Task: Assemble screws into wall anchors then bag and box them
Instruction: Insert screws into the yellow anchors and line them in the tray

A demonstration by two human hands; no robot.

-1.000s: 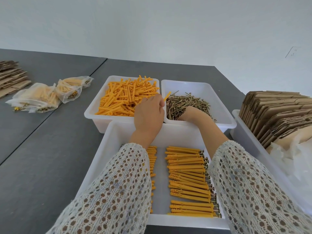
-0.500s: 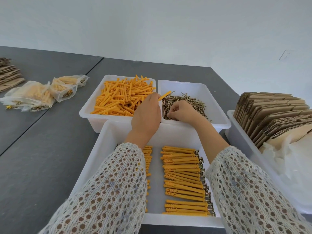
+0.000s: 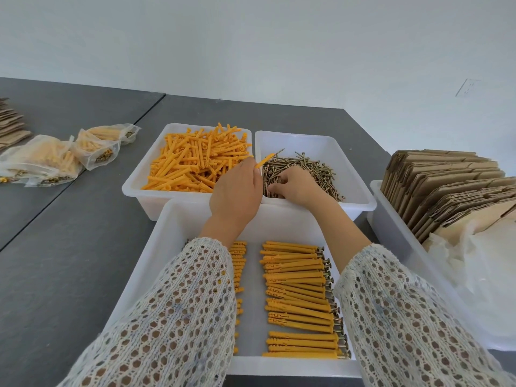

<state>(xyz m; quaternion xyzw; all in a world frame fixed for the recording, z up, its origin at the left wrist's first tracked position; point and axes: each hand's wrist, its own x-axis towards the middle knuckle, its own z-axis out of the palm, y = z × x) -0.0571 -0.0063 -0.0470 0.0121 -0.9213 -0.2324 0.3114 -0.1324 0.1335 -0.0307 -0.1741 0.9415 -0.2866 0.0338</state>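
- Since a second ago, the right hand (image 3: 296,184) has drawn back from deep in the screws (image 3: 304,174) toward the near left corner of their bin (image 3: 321,143), fingers curled into the pile; whether they have one pinched is hard to tell.
- The left hand (image 3: 237,191) grips a single orange anchor (image 3: 265,160) at its near end, over the rims where the two far bins meet.
- That anchor's long axis slants, its free tip pointing up, away and right, over the screw bin.
- Loose anchors (image 3: 195,163) fill the left bin (image 3: 139,188).
- Finished anchors with screws (image 3: 298,291) lie in rows in the near tray (image 3: 178,219) (lengthwise left to right, the screw heads seen at the right ends).
- Filled bags (image 3: 55,160) lie on the table (image 3: 69,261) at left; flat cartons (image 3: 446,188) stand at right.
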